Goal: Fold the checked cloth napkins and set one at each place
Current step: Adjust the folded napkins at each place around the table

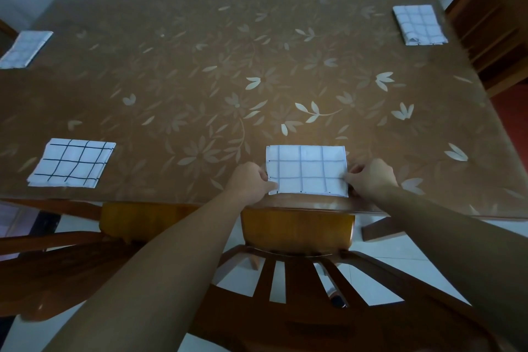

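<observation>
We are reaching both forearms forward over the back of a wooden chair (297, 231), each arm angling inward toward the near edge of the table (200, 80). Our left hand (251, 180) is gripping the left edge of the folded checked napkin (307, 170), fingers curled over the cloth and the thumb lying along its lower left corner. Our right hand (371, 178) is pinching the right edge in the same way, knuckles up and fingers bent inward onto the fabric. The napkin is lying flat on the floral tabletop between our hands, its near edge just beside the table's rim, directly in front of the chair.

A second napkin (71, 163) is lying folded at the place to the left on the near side. A third napkin (25, 48) is sitting at the far left edge, and a fourth napkin (418, 24) is sitting at the far right corner, well apart from our hands.
</observation>
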The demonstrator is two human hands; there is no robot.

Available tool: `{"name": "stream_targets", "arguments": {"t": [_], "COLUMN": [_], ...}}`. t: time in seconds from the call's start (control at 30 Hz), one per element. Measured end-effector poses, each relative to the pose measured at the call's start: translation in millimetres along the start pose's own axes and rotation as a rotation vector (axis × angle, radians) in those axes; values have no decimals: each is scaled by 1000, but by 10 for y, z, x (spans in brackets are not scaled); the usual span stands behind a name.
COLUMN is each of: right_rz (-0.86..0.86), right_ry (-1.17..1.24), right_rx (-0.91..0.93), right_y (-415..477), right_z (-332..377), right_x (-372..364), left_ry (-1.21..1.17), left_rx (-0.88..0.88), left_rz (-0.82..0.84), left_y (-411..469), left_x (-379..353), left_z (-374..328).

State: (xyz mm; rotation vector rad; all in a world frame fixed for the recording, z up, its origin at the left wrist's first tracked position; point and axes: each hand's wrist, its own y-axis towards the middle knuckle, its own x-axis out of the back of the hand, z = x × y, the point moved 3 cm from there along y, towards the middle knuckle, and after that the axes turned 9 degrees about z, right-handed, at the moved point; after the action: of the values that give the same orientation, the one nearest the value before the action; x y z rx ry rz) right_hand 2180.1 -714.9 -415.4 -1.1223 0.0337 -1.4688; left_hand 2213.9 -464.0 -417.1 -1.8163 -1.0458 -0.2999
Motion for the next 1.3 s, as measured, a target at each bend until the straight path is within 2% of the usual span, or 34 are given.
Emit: {"name": "stream_targets", "arguments": {"t": [0.37, 0.47, 0.63, 0.7, 0.97, 1.13, 1.3], "right_rz": [-2, 12, -68, -116, -267, -324, -357], "right_ry": [-19, -64, -558, -631, -603, -563, -473], "right_rx": [13, 34, 323, 334, 279, 281, 322], "right_y": [38, -27, -375, -540, -1161, -1442, -1720], "right_z": [-15, 19, 358, 506, 491, 91, -555], "right_x": [-13, 35, 388, 550, 1099, 1589, 2103], "left_ry": [33, 127, 568, 623, 633, 558, 458], "left_rx": [-25, -38, -108, -144, -224, -249, -253], "left_rz": [9, -108, -181, -203, -210, -242, -257], "left_y": [-17, -88, -319, -459, -930, -1266, -1601], "left_x": [23, 132, 477, 617, 650, 409, -175], "left_z": [-37, -58, -219, -381, -1148, -1611, -2175]}}
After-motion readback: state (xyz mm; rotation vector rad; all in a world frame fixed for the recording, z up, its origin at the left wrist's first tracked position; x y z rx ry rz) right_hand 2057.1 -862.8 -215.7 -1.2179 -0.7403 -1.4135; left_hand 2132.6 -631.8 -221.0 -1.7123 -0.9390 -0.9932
